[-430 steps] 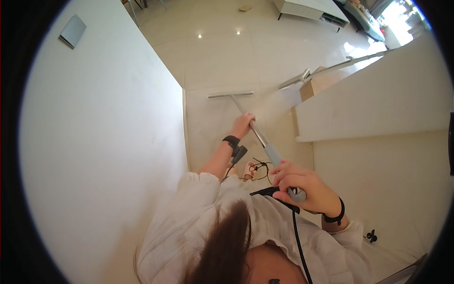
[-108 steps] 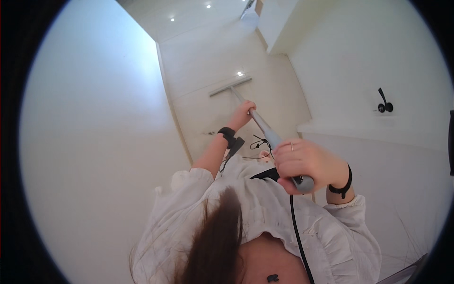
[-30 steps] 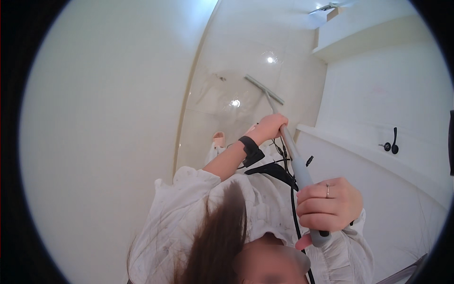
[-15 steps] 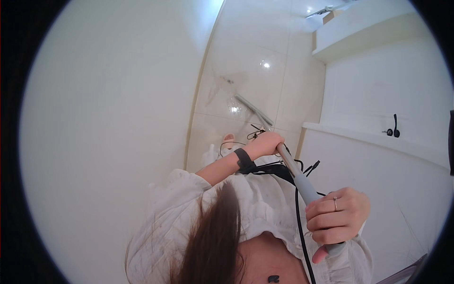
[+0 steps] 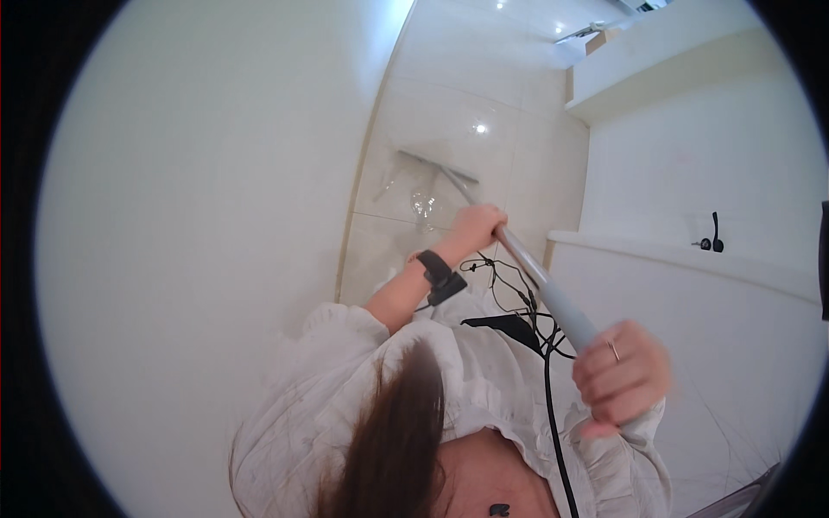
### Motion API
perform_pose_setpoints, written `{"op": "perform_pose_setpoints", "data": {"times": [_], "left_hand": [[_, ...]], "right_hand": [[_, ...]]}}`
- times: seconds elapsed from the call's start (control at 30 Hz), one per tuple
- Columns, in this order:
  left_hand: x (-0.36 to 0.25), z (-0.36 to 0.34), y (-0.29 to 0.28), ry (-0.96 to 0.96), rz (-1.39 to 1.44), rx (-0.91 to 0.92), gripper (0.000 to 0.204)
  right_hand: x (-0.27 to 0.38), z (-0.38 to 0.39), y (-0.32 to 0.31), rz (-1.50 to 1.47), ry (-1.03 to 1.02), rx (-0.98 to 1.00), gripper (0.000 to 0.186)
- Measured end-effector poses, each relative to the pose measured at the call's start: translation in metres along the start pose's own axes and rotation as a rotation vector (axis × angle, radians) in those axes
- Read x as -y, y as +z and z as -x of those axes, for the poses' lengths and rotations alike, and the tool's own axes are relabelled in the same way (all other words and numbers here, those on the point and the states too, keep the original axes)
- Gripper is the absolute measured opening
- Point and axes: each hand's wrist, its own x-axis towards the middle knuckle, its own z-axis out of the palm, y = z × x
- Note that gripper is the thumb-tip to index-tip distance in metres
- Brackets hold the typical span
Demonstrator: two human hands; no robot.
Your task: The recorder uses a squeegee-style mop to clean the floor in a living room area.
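A floor squeegee with a long grey handle (image 5: pixel 560 309) slants across from lower right to upper left. Its wide thin blade (image 5: pixel 438 167) is down on the wet tiled floor beyond my feet. My left hand (image 5: pixel 477 229), with a black band at the wrist, is wrapped round the metal shaft partway down. My right hand (image 5: pixel 623 375), with a ring on one finger, is closed round the light grey grip at the upper end and a little blurred. A shiny patch of water (image 5: pixel 423 207) lies on the near side of the blade.
A plain pale wall (image 5: pixel 216 190) runs along the left. On the right, a white ledge (image 5: pixel 682 261) fronts a white panel with a black lever handle (image 5: pixel 718 235). Black cables (image 5: pixel 525 302) dangle before my white clothing. Farther off at upper right is a white raised edge (image 5: pixel 673 56).
The squeegee blade has moved away from me and to the left, past the wet patch. My left hand has gone forward with the shaft; my right hand has shifted slightly forward.
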Motion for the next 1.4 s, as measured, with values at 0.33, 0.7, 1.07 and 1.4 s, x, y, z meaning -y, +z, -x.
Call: {"op": "perform_pose_setpoints", "data": {"times": [0.33, 0.7, 1.07, 1.4], "left_hand": [[0.110, -0.027, 0.011, -0.153, 0.094, -0.289, 0.014], [0.124, -0.027, -0.008, -0.135, 0.086, -0.203, 0.010], [0.102, -0.024, -0.019, -0.041, 0.065, 0.070, 0.010], [0.113, -0.029, -0.021, 0.055, 0.018, 0.241, 0.009]], "right_hand": [[-0.085, 0.008, 0.017, 0.238, 0.367, 0.011, 0.017], [-0.104, -0.023, 0.010, 0.157, 0.447, -0.124, 0.015], [-0.083, -0.045, 0.006, 0.136, 0.487, -0.145, 0.020], [-0.098, -0.030, 0.020, 0.234, 0.392, -0.149, 0.025]]}}
